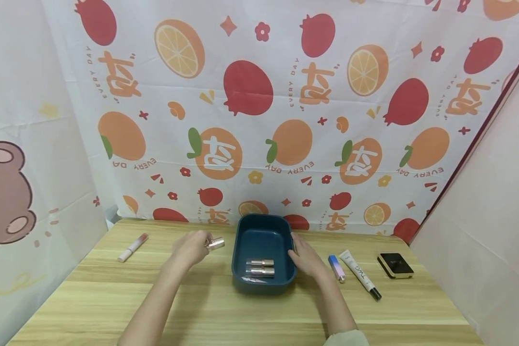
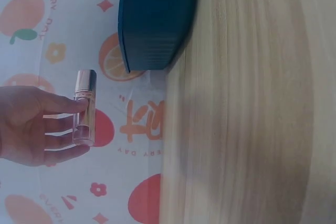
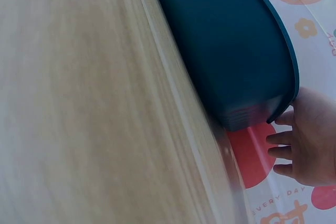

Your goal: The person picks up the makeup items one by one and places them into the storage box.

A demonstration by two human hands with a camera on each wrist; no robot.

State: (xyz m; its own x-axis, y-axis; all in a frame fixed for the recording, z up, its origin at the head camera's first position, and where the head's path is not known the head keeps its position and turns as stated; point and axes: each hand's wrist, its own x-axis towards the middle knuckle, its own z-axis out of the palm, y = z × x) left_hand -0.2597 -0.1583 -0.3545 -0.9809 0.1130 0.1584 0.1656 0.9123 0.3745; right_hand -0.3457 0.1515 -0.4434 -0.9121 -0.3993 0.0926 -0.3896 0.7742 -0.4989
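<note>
In the head view my left hand (image 1: pixel 191 247) is left of a dark blue bin (image 1: pixel 264 288), above the table. Its thumb and fingers pinch a lip gloss tube (image 2: pixel 85 109) with a shiny metallic cap and a clear lower part. Across the bin, my right hand (image 1: pixel 306 255) holds the right rim, thumb over the edge and fingers along the outside wall. In the right wrist view those fingers (image 3: pixel 282 153) are spread below the rim. Two similar tubes (image 1: pixel 261 272) lie side by side on the bin floor, near its front, with a thin clear item (image 1: pixel 253 280) beside them.
A white lip gloss with a reddish end (image 1: pixel 133 247) lies far left on the wooden table (image 1: pixel 225 317). To the right are a blue-purple tube (image 1: pixel 336 268), a white squeeze tube with black cap (image 1: pixel 360 275) and a black-gold compact (image 1: pixel 395 265). A fruit-patterned curtain (image 1: pixel 251 144) hangs behind.
</note>
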